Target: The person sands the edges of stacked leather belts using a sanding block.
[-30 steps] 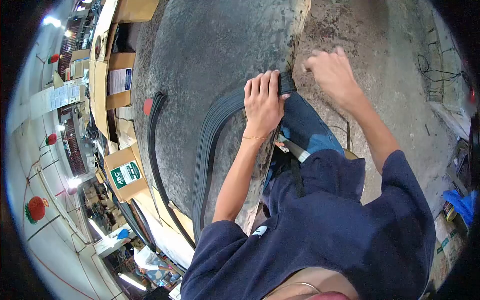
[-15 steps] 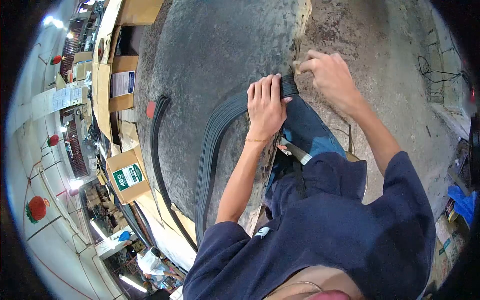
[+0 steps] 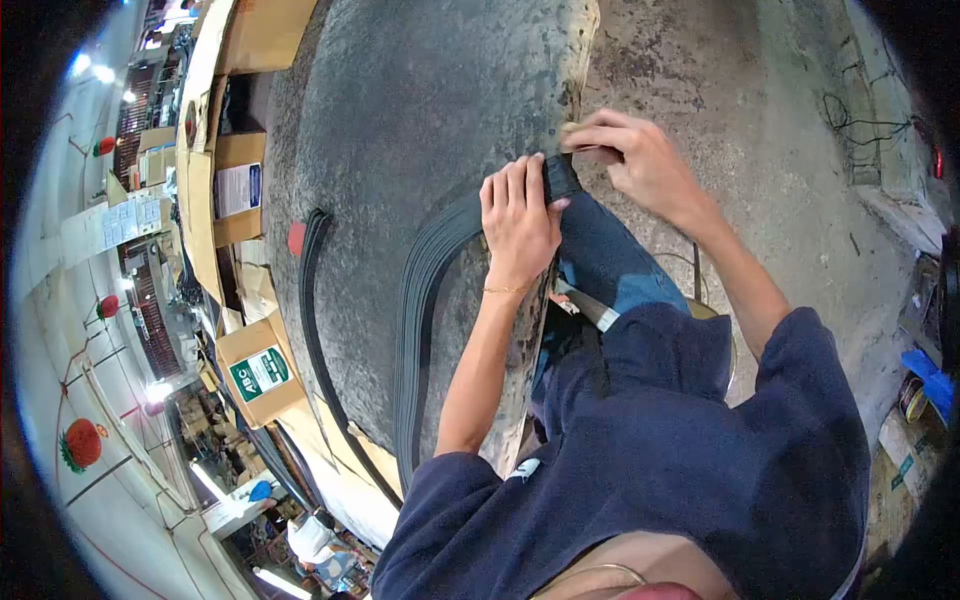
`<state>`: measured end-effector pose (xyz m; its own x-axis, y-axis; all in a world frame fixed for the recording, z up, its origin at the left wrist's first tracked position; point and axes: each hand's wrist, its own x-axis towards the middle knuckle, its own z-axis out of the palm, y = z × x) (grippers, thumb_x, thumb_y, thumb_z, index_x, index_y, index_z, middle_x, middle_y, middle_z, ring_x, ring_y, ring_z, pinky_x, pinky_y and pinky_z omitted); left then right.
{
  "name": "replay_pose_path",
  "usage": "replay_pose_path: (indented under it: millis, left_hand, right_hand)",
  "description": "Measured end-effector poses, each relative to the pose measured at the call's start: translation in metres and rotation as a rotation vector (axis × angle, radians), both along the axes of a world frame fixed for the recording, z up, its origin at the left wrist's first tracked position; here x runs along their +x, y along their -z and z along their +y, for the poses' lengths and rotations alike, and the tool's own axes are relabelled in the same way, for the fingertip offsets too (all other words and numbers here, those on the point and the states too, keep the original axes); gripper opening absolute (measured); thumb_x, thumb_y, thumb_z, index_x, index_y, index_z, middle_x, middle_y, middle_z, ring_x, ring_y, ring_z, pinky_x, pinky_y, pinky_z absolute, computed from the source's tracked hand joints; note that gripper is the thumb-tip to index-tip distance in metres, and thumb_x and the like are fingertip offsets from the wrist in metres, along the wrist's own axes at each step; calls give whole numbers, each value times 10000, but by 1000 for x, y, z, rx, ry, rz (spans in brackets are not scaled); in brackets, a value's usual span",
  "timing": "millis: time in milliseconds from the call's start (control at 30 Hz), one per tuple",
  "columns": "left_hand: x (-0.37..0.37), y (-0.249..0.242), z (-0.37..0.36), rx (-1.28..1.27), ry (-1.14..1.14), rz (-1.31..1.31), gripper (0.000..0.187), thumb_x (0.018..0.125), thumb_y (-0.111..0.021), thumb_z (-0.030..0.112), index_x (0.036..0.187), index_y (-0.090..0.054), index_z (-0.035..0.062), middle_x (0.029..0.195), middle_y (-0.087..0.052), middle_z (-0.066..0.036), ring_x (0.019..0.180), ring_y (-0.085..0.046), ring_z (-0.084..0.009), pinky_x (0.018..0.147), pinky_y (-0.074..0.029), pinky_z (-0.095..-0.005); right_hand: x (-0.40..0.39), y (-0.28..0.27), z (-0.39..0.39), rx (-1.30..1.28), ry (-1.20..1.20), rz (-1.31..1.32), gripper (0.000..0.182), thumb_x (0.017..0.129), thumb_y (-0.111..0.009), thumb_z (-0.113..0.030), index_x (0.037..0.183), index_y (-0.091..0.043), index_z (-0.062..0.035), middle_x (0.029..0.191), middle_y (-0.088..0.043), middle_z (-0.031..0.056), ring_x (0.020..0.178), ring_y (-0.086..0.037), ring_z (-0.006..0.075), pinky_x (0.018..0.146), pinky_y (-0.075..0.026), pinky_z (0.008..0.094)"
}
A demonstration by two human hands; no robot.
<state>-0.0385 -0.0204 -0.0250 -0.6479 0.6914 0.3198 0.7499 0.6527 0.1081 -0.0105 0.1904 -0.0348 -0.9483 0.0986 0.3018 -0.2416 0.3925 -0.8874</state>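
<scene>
A thick bundle of long black rubber strips (image 3: 412, 290) curves over the dark worktable (image 3: 420, 110), its end at the table's edge. My left hand (image 3: 520, 225) is closed over the bundle near that end, fingers across the top and thumb at the side. Just past the end, my right hand (image 3: 640, 160) is closed in a pinch. A small tan thing shows at its fingertips, too blurred to name. A thinner black bundle (image 3: 310, 300) lies apart, farther left on the table, beside a small red piece (image 3: 297, 238).
Cardboard boxes (image 3: 240, 190) line the table's far side, one with a green ABC label (image 3: 262, 374). To the right is bare concrete floor (image 3: 740, 180) with a black cable (image 3: 860, 130) by the wall. Another person (image 3: 315, 540) is in the background, lower left.
My right hand has shifted a little left, its fingertips now over the table's edge by the bundle's end. My left hand keeps its hold on the bundle. The camera view has shifted slightly.
</scene>
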Motion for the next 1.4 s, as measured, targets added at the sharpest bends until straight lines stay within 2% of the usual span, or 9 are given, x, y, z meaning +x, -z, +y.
replay_pose_path:
  millis: [267, 333, 500, 567, 733, 833, 867, 1300, 1400]
  left_hand:
    - [-1, 1, 0, -9, -2, -11, 574, 930, -631, 308, 1362, -506, -51, 1283, -557, -188, 1201, -520, -374, 1072, -365, -512]
    - [1, 2, -1, -24, -10, -4, 573, 933, -630, 310, 1362, -507, -49, 1287, -557, -188, 1203, -518, -376, 1072, -366, -515]
    - [2, 1, -3, -24, -7, -11, 575, 931, -624, 312, 1376, -504, -32, 1288, -564, -189, 1192, -526, -385, 1060, -376, -512]
    - [-2, 2, 2, -13, -22, -10, 571, 932, -616, 313, 1382, -502, -19, 1289, -571, -190, 1187, -532, -391, 1050, -383, -508]
    - [5, 1, -4, -15, -6, -23, 572, 927, -615, 302, 1387, -502, -18, 1275, -571, -193, 1186, -528, -393, 1052, -381, -508]
    - [0, 2, -1, -12, -6, 23, 570, 937, -606, 316, 1386, -504, -18, 1271, -571, -195, 1186, -529, -390, 1049, -382, -504]
    - [3, 3, -3, -11, -9, 6, 573, 937, -605, 315, 1390, -501, -21, 1273, -571, -196, 1187, -529, -391, 1054, -379, -507]
    - [2, 4, -1, 6, 17, 55, 525, 948, -623, 248, 1383, -546, -35, 1284, -588, -191, 1178, -539, -387, 1042, -410, -508]
    - [3, 2, 1, -14, -7, 78, 534, 941, -636, 250, 1382, -548, -37, 1267, -601, -183, 1166, -552, -384, 1029, -420, -505]
  right_hand:
    - [-11, 0, 9, 248, -157, 72, 355, 809, -624, 50, 1055, -805, -132, 1010, -729, 76, 821, -701, 303, 771, -543, 405]
    - [-8, -8, 14, 554, -14, 84, 364, 807, -604, 61, 1032, -813, -135, 990, -714, 74, 857, -691, 288, 806, -532, 407]
    - [9, -19, -6, 271, -155, -84, 358, 804, -592, 53, 1020, -810, -132, 1044, -687, 61, 996, -669, 280, 905, -502, 435]
    - [6, -15, 11, 623, -16, -189, 358, 792, -602, 45, 1019, -810, -136, 1053, -692, 73, 963, -679, 295, 869, -525, 454]
    - [17, -15, -5, 97, -175, -189, 386, 751, -594, 39, 1021, -806, -135, 1029, -686, 83, 946, -679, 312, 855, -525, 429]
    - [19, -11, 7, 365, 12, -16, 383, 743, -611, 30, 1020, -806, -148, 1005, -690, 71, 908, -680, 309, 838, -531, 414]
    - [21, -12, 7, 100, -77, -84, 377, 740, -645, 17, 1034, -807, -154, 991, -688, 73, 886, -682, 302, 807, -534, 409]
    - [44, 4, -19, -104, 27, -5, 380, 761, -655, 50, 1052, -799, -146, 1013, -683, 57, 901, -679, 293, 786, -529, 411]
    - [47, 4, -15, 198, 80, 41, 374, 755, -663, 50, 1032, -803, -159, 999, -679, 46, 903, -673, 272, 828, -505, 391]
